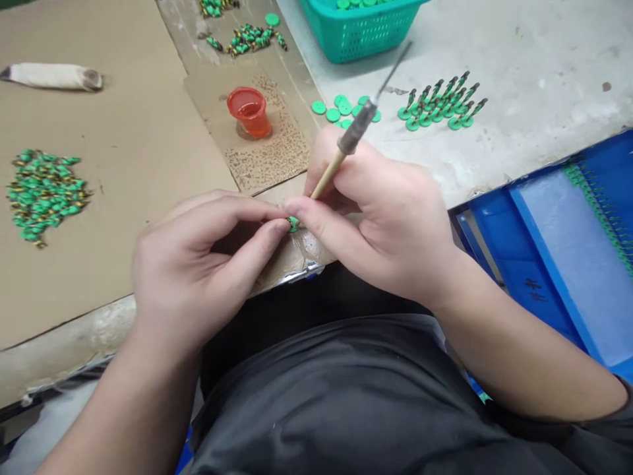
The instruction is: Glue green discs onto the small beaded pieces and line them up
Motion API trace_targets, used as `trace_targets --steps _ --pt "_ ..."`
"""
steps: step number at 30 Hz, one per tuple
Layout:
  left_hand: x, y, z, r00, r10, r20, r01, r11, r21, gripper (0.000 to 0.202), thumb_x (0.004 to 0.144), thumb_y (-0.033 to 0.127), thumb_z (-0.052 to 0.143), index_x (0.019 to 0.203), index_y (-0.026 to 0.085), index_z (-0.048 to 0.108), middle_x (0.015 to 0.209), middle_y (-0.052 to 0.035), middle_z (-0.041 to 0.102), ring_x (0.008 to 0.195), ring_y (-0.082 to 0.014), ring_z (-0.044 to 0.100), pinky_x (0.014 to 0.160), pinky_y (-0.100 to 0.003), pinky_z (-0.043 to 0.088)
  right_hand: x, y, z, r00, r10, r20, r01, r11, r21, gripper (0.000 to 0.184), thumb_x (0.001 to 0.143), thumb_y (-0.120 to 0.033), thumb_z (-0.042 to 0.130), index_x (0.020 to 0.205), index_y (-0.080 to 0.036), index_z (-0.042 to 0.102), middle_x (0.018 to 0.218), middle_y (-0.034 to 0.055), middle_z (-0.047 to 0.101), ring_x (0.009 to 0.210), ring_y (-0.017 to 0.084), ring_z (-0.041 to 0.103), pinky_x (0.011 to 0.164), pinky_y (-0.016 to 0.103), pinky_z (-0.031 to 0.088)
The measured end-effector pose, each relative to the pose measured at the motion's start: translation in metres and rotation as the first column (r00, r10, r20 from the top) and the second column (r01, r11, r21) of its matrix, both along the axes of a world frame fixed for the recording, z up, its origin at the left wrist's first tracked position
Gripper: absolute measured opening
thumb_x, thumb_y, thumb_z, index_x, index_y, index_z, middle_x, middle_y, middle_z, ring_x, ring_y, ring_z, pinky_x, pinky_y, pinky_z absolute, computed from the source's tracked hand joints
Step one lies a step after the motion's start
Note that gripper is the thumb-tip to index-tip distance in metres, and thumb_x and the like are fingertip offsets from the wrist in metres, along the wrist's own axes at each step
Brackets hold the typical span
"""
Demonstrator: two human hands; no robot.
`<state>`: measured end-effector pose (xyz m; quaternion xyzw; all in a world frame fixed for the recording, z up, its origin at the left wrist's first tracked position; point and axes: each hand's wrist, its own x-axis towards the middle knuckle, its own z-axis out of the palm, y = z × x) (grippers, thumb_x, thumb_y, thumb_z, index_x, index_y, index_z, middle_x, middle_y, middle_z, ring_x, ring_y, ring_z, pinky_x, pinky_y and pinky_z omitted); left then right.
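My left hand (198, 254) is closed, with thumb and forefinger pinching a small green piece (293, 224) near the table's front edge. Most of that piece is hidden by the fingers. My right hand (390, 218) is wrapped round a slim tool with a wooden handle (329, 175), a dark wrapped collar and a thin needle-like end pointing up and away. The right thumb and fingertips meet the left ones at the green piece; whether they also grip it I cannot tell. Green discs (345, 105) lie on the table just beyond my right hand.
A red cup (252, 113) of liquid stands on speckled cardboard. Piles of small green, yellow and dark figures (47, 194) lie left and at the back. Beyond are a teal basket (361, 33), upright figures on discs (440, 102), a wrapped stick (54, 76); blue crates (534, 251) stand right.
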<state>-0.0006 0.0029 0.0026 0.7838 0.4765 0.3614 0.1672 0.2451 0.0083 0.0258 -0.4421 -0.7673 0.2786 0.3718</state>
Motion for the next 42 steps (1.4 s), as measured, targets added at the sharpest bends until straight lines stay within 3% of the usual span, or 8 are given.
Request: trace_targets --steps 7,16,23,33,38,42 --pt "0.001 -0.001 0.0 1.0 0.001 0.007 -0.001 1.0 -0.006 0.007 0.112 0.032 0.084 0.109 0.03 0.09 0.1 0.0049 0.089 0.09 -0.0127 0.079 0.085 -0.028 0.057 -0.002 0.001 0.0 0.999 0.021 -0.046 -0.019 0.999 0.05 0.013 0.124 -0.037 0.065 0.122 -0.031 0.077 0.113 -0.0052 0.08 0.119 0.016 0.086 0.107 0.029 0.068" --pt "0.0 0.0 0.0 1.0 -0.02 -0.001 0.02 1.0 0.015 0.005 0.113 0.03 0.085 0.11 0.028 0.089 0.102 0.0061 0.089 0.09 -0.0097 0.078 0.085 -0.025 0.056 -0.005 0.001 -0.005 1.0 0.022 -0.022 -0.022 0.999 0.041 0.017 0.126 -0.041 0.062 0.124 -0.032 0.077 0.11 -0.0063 0.08 0.116 0.015 0.086 0.106 0.03 0.07" --pt "0.0 -0.001 0.0 1.0 -0.006 0.007 0.006 1.0 0.002 0.007 0.113 0.032 0.084 0.111 0.03 0.09 0.103 0.0054 0.09 0.092 -0.012 0.079 0.086 -0.028 0.058 -0.006 0.002 -0.003 1.0 0.007 -0.001 -0.007 1.0 0.009 0.015 0.123 -0.044 0.07 0.113 -0.033 0.071 0.108 -0.0008 0.082 0.111 0.02 0.085 0.102 0.029 0.071" --pt "0.0 -0.001 0.0 1.0 -0.009 0.018 0.009 1.0 -0.003 0.007 0.113 0.033 0.084 0.111 0.03 0.09 0.105 0.0041 0.091 0.093 -0.0142 0.082 0.087 -0.03 0.061 -0.006 0.001 -0.003 0.999 0.025 -0.036 -0.023 0.999 0.041 0.008 0.124 -0.037 0.067 0.118 -0.032 0.07 0.118 -0.0021 0.084 0.115 0.017 0.085 0.107 0.027 0.068" --pt "0.0 -0.003 0.0 1.0 -0.001 0.023 0.001 1.0 -0.01 0.006 0.112 0.032 0.085 0.11 0.03 0.09 0.105 0.0056 0.091 0.093 -0.0124 0.082 0.089 -0.027 0.06 -0.008 0.003 -0.004 0.997 0.071 -0.027 -0.069 0.996 0.062 0.019 0.127 -0.042 0.061 0.114 -0.031 0.068 0.122 0.0009 0.084 0.113 0.017 0.083 0.11 0.026 0.066" --pt "-0.001 -0.004 -0.001 0.999 0.002 0.035 -0.001 1.0 -0.024 0.006 0.113 0.032 0.084 0.11 0.03 0.09 0.106 0.0059 0.092 0.095 -0.0121 0.082 0.092 -0.026 0.061 -0.011 0.003 -0.004 0.998 0.057 -0.007 -0.056 0.994 0.091 0.01 0.125 -0.032 0.062 0.123 -0.029 0.07 0.118 0.0025 0.083 0.116 0.02 0.084 0.113 0.03 0.065"
